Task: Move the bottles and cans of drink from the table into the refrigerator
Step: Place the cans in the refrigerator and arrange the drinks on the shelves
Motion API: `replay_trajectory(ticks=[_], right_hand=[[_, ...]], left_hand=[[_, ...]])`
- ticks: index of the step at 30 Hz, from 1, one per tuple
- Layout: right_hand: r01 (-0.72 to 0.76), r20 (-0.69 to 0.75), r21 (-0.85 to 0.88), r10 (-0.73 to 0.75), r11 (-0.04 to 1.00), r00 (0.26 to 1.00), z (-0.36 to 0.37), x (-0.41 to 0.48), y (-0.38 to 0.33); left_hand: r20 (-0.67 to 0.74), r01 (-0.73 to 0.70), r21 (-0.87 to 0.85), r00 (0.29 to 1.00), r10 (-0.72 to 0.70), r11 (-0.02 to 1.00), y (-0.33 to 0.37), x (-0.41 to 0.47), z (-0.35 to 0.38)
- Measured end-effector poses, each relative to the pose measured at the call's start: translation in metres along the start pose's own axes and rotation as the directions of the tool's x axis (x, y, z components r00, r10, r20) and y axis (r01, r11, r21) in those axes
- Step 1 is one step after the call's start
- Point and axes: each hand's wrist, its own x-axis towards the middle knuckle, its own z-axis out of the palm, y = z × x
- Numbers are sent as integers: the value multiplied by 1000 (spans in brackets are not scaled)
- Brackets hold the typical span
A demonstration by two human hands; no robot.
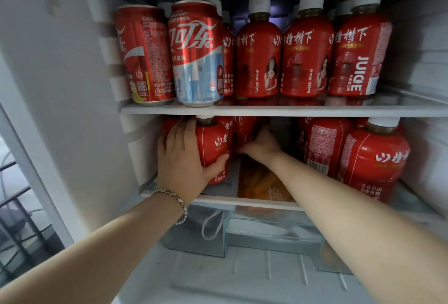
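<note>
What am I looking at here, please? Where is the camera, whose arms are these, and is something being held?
No machine here: a person wears one camera on the head, looking forward and down into an open refrigerator. The two arms are that person's own. The left grip, a bare hand, holds a red bottle at the lower shelf. The right grip reaches between bottles behind; what it holds is hidden. The upper shelf carries two cola cans and more red bottles.

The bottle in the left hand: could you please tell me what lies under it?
A printed leaflet, white and orange, lies on the lower shelf beneath the bottle. The left hand and bottle cover its left part; whether bottle and leaflet touch is unclear.
</note>
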Motion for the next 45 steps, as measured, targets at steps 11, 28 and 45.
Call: replay_trajectory(ticks=[11, 28, 45], right_hand=[[6, -232, 4, -4, 1000, 973, 3, -13, -7], [74, -42, 310, -64, 948, 997, -19, -5, -3], [4, 78, -47, -1, 999, 997, -17, -13, -4]], left_hand=[[18, -72, 293, 997, 69, 954, 9, 14, 23], [-11, -62, 263, 998, 68, 963, 5, 11, 34], [102, 31, 249, 993, -58, 968, 23, 14, 12]])
